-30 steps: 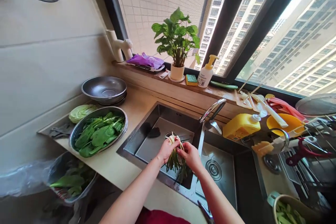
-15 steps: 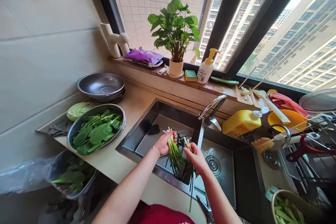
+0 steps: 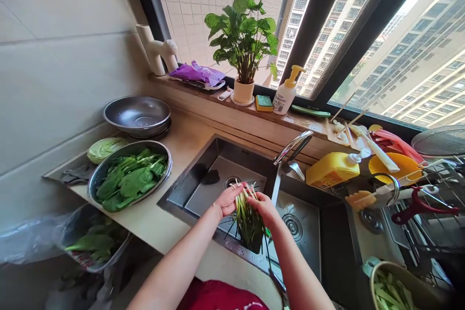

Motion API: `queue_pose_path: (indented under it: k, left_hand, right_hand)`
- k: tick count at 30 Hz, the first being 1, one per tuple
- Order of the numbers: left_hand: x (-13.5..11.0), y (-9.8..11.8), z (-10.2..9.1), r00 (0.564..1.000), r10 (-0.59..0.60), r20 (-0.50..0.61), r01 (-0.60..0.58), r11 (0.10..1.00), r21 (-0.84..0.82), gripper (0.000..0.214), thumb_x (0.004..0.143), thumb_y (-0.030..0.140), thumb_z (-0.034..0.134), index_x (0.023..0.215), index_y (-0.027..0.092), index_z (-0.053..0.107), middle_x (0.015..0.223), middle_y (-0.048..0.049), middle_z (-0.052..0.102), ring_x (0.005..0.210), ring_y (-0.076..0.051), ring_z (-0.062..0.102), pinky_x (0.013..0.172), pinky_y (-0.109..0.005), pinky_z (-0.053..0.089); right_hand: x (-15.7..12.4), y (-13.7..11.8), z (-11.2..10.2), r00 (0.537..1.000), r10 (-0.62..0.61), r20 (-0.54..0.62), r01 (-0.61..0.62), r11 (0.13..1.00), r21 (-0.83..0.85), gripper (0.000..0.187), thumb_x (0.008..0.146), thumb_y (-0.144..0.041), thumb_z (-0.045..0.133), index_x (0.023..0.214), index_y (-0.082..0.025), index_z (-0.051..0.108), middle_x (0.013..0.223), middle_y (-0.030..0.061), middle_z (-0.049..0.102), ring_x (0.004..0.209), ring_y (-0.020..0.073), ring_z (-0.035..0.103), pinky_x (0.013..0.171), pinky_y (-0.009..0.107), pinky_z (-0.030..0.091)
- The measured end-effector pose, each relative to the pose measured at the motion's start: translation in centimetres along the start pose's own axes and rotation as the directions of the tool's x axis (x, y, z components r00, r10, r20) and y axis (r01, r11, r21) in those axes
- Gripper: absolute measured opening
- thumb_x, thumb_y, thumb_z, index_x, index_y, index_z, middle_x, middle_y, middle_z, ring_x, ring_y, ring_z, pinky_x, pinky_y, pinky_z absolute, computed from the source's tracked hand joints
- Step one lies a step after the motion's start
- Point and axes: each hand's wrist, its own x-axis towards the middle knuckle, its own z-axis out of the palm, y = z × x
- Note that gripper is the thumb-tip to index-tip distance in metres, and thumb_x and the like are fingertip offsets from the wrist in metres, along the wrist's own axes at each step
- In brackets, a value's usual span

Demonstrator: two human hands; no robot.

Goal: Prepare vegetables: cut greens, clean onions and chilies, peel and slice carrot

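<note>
My left hand (image 3: 228,199) is closed round a bunch of thin spring onions (image 3: 247,225), white ends up and green leaves hanging down over the left sink basin (image 3: 198,193). Beside it, my right hand (image 3: 264,209) pinches more of the stalks near their white ends. The two hands are close together, so where one bunch stops and the other starts is hard to see. A few long leaves trail below my right hand past the front rim of the sink.
A bowl of leafy greens (image 3: 134,179), a cabbage (image 3: 105,149) and a metal basin (image 3: 138,114) stand left. Behind the sink rises the faucet (image 3: 293,147). Right are a yellow bottle (image 3: 332,168), a dish rack (image 3: 441,213) and a pot of cut greens (image 3: 392,290).
My right hand has moved left with its spring onions, up against the bunch in my left hand. The gap between the hands has closed, and the basin drain now shows behind them.
</note>
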Motion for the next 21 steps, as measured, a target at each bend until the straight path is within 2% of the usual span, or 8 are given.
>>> queue_pose_path:
  k: [4, 7, 12, 18, 21]
  left_hand:
    - [0.3, -0.1, 0.1, 0.998, 0.038, -0.044, -0.033, 0.993, 0.11, 0.03, 0.065, 0.027, 0.074, 0.085, 0.014, 0.055, 0.068, -0.0024, 0.064, 0.056, -0.013, 0.061, 0.054, -0.025, 0.048]
    - [0.6, -0.1, 0.3, 0.992, 0.071, -0.1, -0.054, 0.985, 0.162, 0.037, 0.059, 0.026, 0.078, 0.087, 0.015, 0.057, 0.062, 0.0013, 0.06, 0.05, -0.009, 0.056, 0.047, -0.02, 0.042]
    - [1.0, 0.2, 0.3, 0.966, 0.154, -0.207, -0.111, 0.973, 0.204, 0.038, 0.05, 0.021, 0.082, 0.081, 0.011, 0.062, 0.057, 0.0025, 0.057, 0.044, -0.006, 0.049, 0.047, -0.02, 0.04]
    - [1.8, 1.8, -1.2, 0.891, 0.318, -0.325, -0.249, 0.939, 0.236, 0.032, 0.051, 0.028, 0.081, 0.071, 0.013, 0.06, 0.053, 0.0058, 0.055, 0.043, -0.005, 0.046, 0.045, -0.018, 0.035]
    - [1.8, 2.1, -1.4, 0.868, 0.356, -0.347, -0.277, 0.926, 0.259, 0.032, 0.054, 0.03, 0.079, 0.075, 0.015, 0.061, 0.059, 0.0046, 0.058, 0.048, -0.005, 0.051, 0.051, -0.018, 0.039]
  right_hand:
    - [0.1, 0.0, -0.6, 0.998, 0.027, 0.058, -0.033, 0.994, 0.104, 0.037, 0.054, -0.042, 0.073, 0.072, -0.017, 0.053, 0.057, -0.0061, 0.049, 0.045, 0.0039, 0.032, 0.041, 0.018, 0.019]
    - [0.2, 0.0, -0.7, 0.997, 0.015, 0.08, -0.026, 0.989, 0.143, 0.036, 0.052, -0.039, 0.075, 0.071, -0.017, 0.054, 0.056, -0.0063, 0.048, 0.047, 0.0042, 0.034, 0.042, 0.018, 0.02]
    - [0.1, -0.2, -0.8, 0.999, 0.035, 0.017, -0.036, 0.997, 0.067, 0.035, 0.053, -0.042, 0.074, 0.067, -0.017, 0.052, 0.047, -0.0084, 0.041, 0.042, 0.0045, 0.032, 0.04, 0.02, 0.018]
    - [-1.3, -1.0, -1.8, 0.984, 0.081, 0.158, -0.101, 0.987, 0.124, 0.035, 0.053, -0.04, 0.074, 0.063, -0.016, 0.052, 0.048, -0.0073, 0.043, 0.041, 0.0033, 0.029, 0.039, 0.019, 0.015]
    - [-1.5, -1.1, -2.0, 0.988, 0.059, 0.143, -0.087, 0.976, 0.201, 0.034, 0.055, -0.04, 0.074, 0.069, -0.016, 0.054, 0.053, -0.0058, 0.046, 0.042, 0.003, 0.03, 0.039, 0.018, 0.016]
